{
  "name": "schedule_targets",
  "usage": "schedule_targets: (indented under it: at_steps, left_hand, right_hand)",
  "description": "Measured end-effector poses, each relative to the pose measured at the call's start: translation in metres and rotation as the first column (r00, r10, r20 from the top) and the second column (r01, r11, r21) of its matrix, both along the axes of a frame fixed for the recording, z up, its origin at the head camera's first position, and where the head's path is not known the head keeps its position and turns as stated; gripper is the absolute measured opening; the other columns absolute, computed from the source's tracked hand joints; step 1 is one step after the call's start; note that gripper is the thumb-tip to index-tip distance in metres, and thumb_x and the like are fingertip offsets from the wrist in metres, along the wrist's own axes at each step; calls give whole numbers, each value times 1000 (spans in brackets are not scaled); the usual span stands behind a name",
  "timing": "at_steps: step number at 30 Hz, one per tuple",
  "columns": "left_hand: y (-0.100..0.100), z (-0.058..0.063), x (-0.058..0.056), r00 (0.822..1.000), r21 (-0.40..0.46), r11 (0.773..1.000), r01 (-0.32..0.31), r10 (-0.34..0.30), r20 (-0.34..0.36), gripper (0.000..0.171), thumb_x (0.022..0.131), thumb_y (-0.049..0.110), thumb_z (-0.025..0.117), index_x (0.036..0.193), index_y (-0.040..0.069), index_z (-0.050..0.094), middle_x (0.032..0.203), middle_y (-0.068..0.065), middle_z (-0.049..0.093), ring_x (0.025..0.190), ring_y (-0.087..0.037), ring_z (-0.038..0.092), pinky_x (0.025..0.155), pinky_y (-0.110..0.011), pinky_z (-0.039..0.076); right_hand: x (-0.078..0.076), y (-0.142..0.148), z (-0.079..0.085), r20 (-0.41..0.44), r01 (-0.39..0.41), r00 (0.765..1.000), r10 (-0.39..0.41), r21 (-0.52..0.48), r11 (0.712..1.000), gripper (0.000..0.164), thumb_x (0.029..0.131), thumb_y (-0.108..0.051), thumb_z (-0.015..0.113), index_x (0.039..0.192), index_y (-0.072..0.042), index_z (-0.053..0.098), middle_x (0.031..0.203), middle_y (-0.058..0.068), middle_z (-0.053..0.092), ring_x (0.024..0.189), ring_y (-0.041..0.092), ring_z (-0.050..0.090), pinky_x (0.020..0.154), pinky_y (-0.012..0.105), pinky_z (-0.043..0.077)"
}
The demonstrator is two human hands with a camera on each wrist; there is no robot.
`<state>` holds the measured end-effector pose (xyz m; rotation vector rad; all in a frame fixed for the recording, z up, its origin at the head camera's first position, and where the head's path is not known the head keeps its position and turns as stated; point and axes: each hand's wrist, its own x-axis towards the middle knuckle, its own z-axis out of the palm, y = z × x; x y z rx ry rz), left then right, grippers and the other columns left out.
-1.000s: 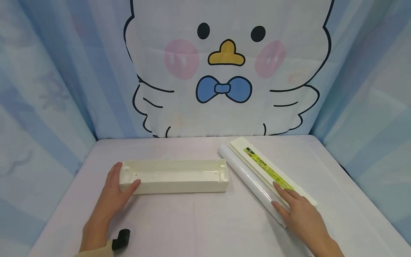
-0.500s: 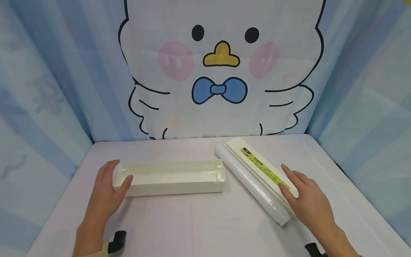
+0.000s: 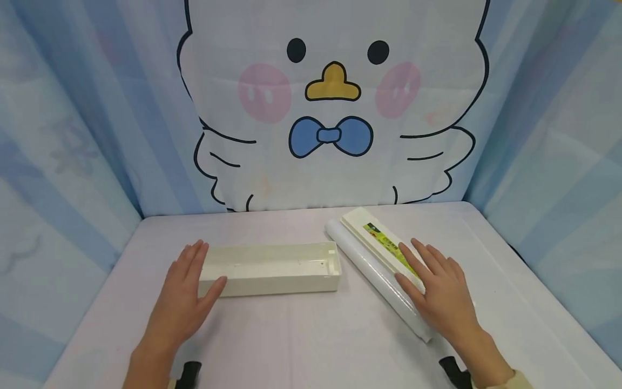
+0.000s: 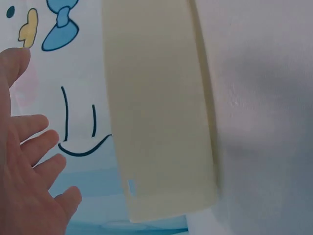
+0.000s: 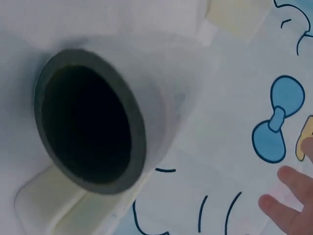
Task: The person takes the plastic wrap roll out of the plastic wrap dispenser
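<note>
A long cream plastic box [image 3: 272,284] lies open-topped in the middle of the table in the head view. My left hand [image 3: 177,302] hovers at its left end, fingers straight, hiding that end; the left wrist view has the box's long side [image 4: 156,112] apart from the fingers. To the right, a roll of clear plastic wrap [image 3: 376,278] lies slanted beside a narrow cream lid [image 3: 357,219] with a yellow-green label. My right hand [image 3: 444,297] is spread over the near part of both. The right wrist view looks into the roll's hollow end, its wrap [image 5: 161,93] around a grey core.
A white cloth covers the table [image 3: 291,340]. Behind it hangs a curtain [image 3: 272,178] with a cartoon face and blue bow tie; blue striped curtains close off the left and right sides. Black straps [image 3: 188,374] show near both wrists.
My left hand has let go of the box's left end and straightened its fingers. My right hand has come off the lid and roll, shifted right, then moved back left above them.
</note>
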<state>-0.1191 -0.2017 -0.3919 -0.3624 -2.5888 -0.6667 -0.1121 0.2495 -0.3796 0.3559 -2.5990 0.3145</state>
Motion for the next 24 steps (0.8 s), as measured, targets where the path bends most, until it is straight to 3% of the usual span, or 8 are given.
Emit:
schedule_targets:
  at_steps: [4,8,13,24]
  left_hand:
    - [7,-2,3,990,-29,1000,5,-1,144,83,98,40,64,157,-4,25,162,-23,24,149,-45,14,115,-68,13]
    - [14,-5,3,973,-54,998,18,-5,230,85,101,47,58,160,-1,19,165,-20,16,151,-42,7,117,-65,5]
    - [22,-8,1,972,-85,996,26,-5,237,86,101,49,57,160,2,18,167,-18,14,152,-40,6,117,-64,5]
    - [24,-10,0,976,-119,993,26,0,216,86,101,51,55,161,4,16,167,-16,12,153,-38,4,119,-59,1]
  right_hand:
    - [-7,-12,-5,78,-25,997,23,32,999,67,96,-43,64,154,-17,44,162,12,33,149,38,22,115,67,12]
    - [-13,-23,-8,147,-42,989,32,68,997,72,100,-50,55,159,-18,33,167,9,21,152,37,11,117,65,3]
    - [-19,-29,-9,190,-38,981,23,78,996,74,101,-55,49,161,-17,28,168,8,15,153,37,5,117,65,3]
    - [-20,-31,-12,211,3,977,-16,65,998,75,101,-54,50,161,-14,29,168,11,14,153,37,3,117,65,2]
